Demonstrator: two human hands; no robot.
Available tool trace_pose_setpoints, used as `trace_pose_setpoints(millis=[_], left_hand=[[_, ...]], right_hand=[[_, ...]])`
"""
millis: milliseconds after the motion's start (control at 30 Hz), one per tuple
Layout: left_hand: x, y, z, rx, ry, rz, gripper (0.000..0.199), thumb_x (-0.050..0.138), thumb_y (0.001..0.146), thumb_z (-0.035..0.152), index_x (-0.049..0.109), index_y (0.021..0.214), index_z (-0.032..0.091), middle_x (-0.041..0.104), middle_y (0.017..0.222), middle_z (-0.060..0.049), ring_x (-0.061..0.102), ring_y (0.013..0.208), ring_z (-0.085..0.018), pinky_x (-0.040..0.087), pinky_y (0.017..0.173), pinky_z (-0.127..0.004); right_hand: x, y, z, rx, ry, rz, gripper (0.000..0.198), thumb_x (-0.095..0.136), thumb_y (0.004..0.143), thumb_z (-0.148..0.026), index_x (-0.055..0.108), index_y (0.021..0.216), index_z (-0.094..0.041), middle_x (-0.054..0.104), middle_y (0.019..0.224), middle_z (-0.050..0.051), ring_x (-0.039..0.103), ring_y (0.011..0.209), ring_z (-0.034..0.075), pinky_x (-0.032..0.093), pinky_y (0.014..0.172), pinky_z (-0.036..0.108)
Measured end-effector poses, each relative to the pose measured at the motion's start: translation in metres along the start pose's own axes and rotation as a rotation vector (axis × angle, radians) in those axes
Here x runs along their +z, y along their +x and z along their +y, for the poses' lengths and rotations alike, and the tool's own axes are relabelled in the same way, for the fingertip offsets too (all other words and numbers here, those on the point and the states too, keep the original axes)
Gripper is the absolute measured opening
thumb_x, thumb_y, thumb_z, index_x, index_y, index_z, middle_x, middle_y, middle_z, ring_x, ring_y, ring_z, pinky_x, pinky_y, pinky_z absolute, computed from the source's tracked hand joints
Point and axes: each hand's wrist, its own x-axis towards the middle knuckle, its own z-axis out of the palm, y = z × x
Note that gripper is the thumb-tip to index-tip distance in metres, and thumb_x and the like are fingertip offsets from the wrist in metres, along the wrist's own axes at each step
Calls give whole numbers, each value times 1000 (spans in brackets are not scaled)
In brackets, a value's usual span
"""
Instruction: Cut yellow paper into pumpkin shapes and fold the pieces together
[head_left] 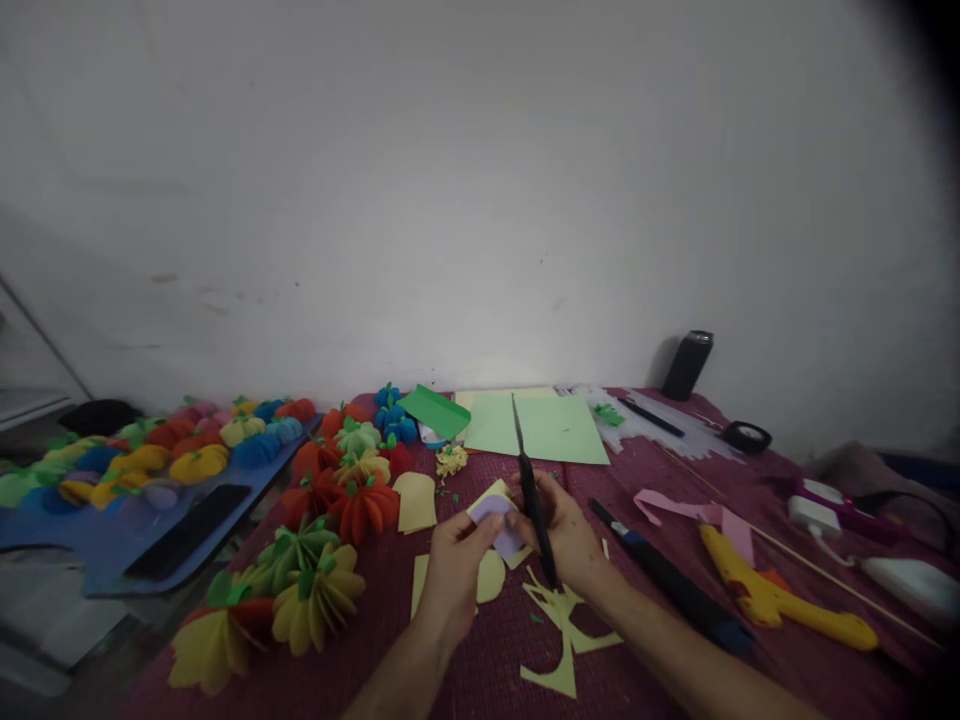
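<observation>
My left hand (456,565) pinches a pale yellow paper piece (493,491) with a rounded lilac paper piece (495,508) lying on top of it. My right hand (564,530) is wrapped round black-handled scissors (534,500), whose blades point up and away from me. Fingertips of the right hand also reach the edge of the papers. Below the hands lie curved yellow paper offcuts (564,640). Close to my left wrist are cut yellow paper pieces (491,577), and a small stack of yellow shapes (415,502) sits further back.
Folded-paper pumpkins (364,512) crowd the left side, more on a blue board (187,565) with a black phone (187,530). Green sheets (555,430) lie behind. On the right are a utility knife (667,575), a yellow glue gun (780,595), tape (747,436) and a black can (688,366).
</observation>
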Motion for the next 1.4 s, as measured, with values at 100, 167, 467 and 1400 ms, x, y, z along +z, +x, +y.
trace_pose_setpoints(millis=[100,167,467,1400], left_hand=[[0,-1,0,-3,-19,24,22,66,66,25,68,83,10,67,78,-7,56,69,-13,41,67,-25],[1,-1,0,-7,-34,32,23,67,65,24,68,83,10,67,78,-8,56,69,-14,42,68,-26],[-1,4,-2,-16,-55,95,20,70,61,23,69,77,11,67,73,-6,57,67,-13,43,67,-24],[-5,4,9,-42,-263,238,23,72,58,21,67,78,12,68,78,-6,61,68,-14,48,70,-28]], right_hand=[[4,0,3,-8,26,28,43,68,62,-25,42,95,-21,57,84,1,52,60,11,39,46,20],[5,1,6,-19,51,32,43,68,62,-23,41,95,-21,57,86,1,51,57,9,38,45,20],[3,3,9,9,65,-9,46,69,63,-28,42,100,-22,55,82,0,54,74,15,43,61,24],[-38,-53,-6,407,-143,-439,36,56,75,-46,53,97,-17,46,69,-2,42,56,8,37,52,20]])
